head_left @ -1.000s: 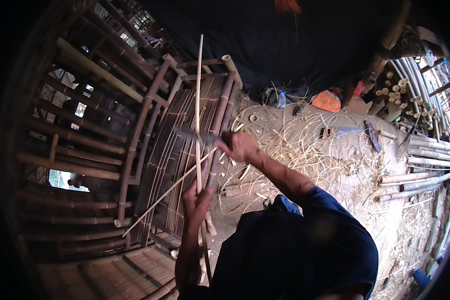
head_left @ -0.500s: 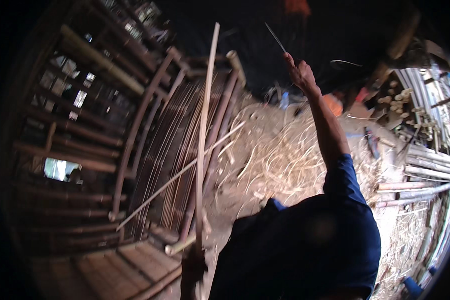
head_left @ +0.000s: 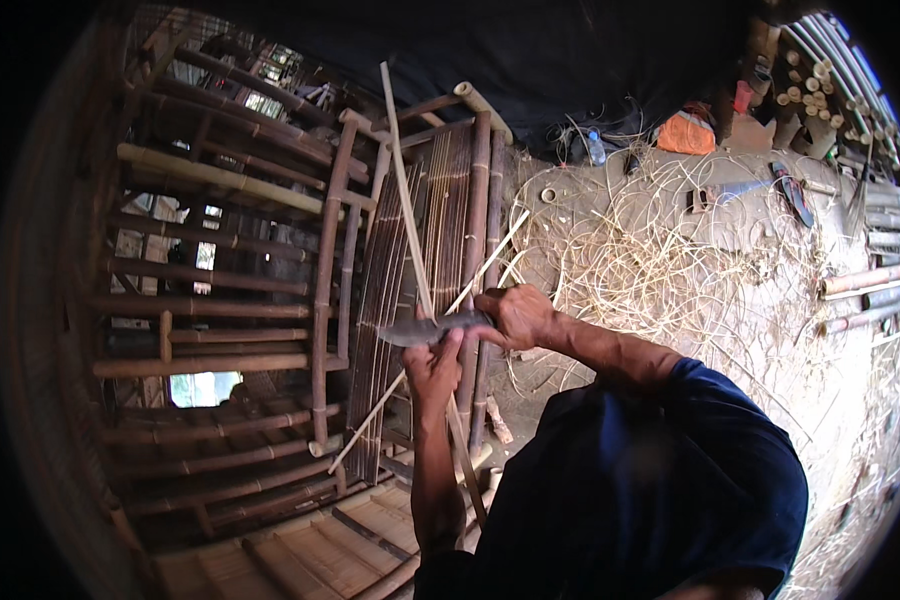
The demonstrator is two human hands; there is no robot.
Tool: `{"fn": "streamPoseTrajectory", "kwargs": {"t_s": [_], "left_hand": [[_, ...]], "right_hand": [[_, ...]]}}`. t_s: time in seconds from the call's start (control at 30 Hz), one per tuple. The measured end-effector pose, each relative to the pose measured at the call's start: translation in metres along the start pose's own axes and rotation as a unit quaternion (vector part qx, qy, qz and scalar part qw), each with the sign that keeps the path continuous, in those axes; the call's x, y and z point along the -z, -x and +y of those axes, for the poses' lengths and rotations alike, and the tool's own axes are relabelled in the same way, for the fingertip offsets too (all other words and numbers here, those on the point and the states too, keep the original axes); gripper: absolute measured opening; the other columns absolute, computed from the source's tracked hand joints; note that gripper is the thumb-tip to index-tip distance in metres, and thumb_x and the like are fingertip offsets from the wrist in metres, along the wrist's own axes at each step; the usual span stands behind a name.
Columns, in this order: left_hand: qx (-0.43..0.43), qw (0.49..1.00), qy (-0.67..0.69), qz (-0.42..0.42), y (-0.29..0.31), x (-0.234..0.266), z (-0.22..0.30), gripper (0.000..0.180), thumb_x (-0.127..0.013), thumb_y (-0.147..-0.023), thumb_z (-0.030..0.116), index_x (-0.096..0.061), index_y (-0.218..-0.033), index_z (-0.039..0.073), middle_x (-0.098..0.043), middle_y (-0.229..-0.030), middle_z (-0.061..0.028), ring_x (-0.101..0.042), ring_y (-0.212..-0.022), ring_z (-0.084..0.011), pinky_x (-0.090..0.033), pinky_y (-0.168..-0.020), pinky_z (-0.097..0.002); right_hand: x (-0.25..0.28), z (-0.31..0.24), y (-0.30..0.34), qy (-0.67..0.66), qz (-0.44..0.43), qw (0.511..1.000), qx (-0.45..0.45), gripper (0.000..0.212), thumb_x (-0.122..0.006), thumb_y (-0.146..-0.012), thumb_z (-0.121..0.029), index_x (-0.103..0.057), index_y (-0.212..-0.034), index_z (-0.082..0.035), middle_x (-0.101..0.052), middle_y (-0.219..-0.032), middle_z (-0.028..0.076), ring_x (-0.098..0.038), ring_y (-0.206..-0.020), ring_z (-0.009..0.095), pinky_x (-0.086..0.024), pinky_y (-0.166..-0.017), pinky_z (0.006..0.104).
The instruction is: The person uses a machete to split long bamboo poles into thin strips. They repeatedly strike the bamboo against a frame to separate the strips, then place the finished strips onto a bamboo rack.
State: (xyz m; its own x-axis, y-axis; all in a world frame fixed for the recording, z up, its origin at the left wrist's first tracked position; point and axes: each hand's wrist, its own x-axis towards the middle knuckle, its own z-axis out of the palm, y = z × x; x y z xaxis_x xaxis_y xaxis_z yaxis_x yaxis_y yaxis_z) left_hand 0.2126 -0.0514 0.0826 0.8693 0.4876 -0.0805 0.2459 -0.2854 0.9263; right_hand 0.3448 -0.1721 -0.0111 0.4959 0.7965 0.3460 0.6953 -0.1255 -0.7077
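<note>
My right hand (head_left: 520,316) is closed round the handle of a knife (head_left: 410,333), whose blade points left. Below the blade, my left hand (head_left: 432,372) grips a long pale bamboo strip (head_left: 407,195), with fingers close to the knife. The strip runs from the far end of the bamboo bench back past my left forearm, and the blade lies across it. How the edge meets the strip is hard to make out. Another thin bamboo strip (head_left: 505,248) lies slantwise over the slatted bench (head_left: 479,180), passing beneath my hands.
Curly bamboo shavings (head_left: 630,270) litter the ground at right. Beyond them are a saw (head_left: 735,192), an orange bag (head_left: 686,133) and a plastic bottle (head_left: 596,148). Bamboo poles (head_left: 865,290) are stacked far right. A bamboo frame (head_left: 220,310) stands on the left.
My right hand has come down from far out with the knife to the strip beside my left hand. My left hand has moved forward, and the strip now leans left.
</note>
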Motion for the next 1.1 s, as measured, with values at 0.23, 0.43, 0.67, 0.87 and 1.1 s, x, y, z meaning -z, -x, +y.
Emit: {"fn": "streamPoseTrajectory", "kwargs": {"t_s": [0.23,0.43,0.67,0.87,1.1], "left_hand": [[0.034,0.996,-0.034,-0.08,0.119,0.013,-0.003,0.077,-0.064,-0.085,0.02,-0.026,-0.147,-0.005,-0.052,-0.062,0.0034,-0.046,-0.048,-0.0044,-0.038,-0.044,-0.0212],[0.104,0.972,0.161,-0.135,0.102,0.026,-0.007,0.108,-0.058,-0.07,0.081,-0.045,-0.128,-0.01,-0.064,-0.097,-0.0132,-0.064,-0.092,-0.0221,-0.051,-0.087,-0.0397],[0.094,0.978,0.179,0.041,0.046,-0.006,-0.06,0.045,-0.043,-0.103,0.025,-0.041,-0.142,0.004,-0.051,-0.074,0.0008,-0.046,-0.055,-0.0045,-0.038,-0.044,-0.0219],[0.086,0.991,-0.106,0.001,0.142,0.014,-0.067,0.043,-0.045,-0.102,0.025,-0.046,-0.137,0.0,-0.041,-0.064,0.0053,-0.04,-0.052,-0.0042,-0.033,-0.044,-0.0219],[0.155,0.984,-0.082,-0.037,0.195,0.022,-0.076,0.042,-0.05,-0.097,0.024,-0.05,-0.13,-0.003,-0.043,-0.065,0.0037,-0.043,-0.055,-0.0088,-0.037,-0.048,-0.0256]], "right_hand": [[0.103,0.092,-0.091,0.113,0.077,0.972,-0.191,0.074,-0.036,-0.091,-0.069,-0.065,-0.08,-0.002,-0.063,-0.066,0.019,-0.067,-0.069,0.034,-0.053,-0.067,0.0466],[0.103,0.054,-0.092,0.104,0.093,0.983,-0.118,0.074,-0.036,-0.091,-0.069,-0.063,-0.081,0.0,-0.063,-0.069,0.022,-0.065,-0.075,0.039,-0.052,-0.071,0.048],[0.069,0.04,-0.091,0.215,-0.015,0.972,-0.094,0.076,-0.028,-0.092,-0.07,-0.063,-0.08,-0.003,-0.06,-0.062,0.012,-0.061,-0.056,0.017,-0.052,-0.053,0.0353],[0.111,0.143,-0.115,0.137,0.045,0.955,-0.26,0.082,-0.028,-0.09,-0.073,-0.07,-0.093,-0.003,-0.069,-0.089,0.023,-0.069,-0.088,0.035,-0.056,-0.074,0.0444],[0.198,0.176,-0.125,0.079,0.233,0.903,-0.351,0.093,-0.032,-0.087,-0.076,-0.066,-0.083,0.01,-0.064,-0.087,0.035,-0.064,-0.095,0.045,-0.052,-0.081,0.0494]]}}
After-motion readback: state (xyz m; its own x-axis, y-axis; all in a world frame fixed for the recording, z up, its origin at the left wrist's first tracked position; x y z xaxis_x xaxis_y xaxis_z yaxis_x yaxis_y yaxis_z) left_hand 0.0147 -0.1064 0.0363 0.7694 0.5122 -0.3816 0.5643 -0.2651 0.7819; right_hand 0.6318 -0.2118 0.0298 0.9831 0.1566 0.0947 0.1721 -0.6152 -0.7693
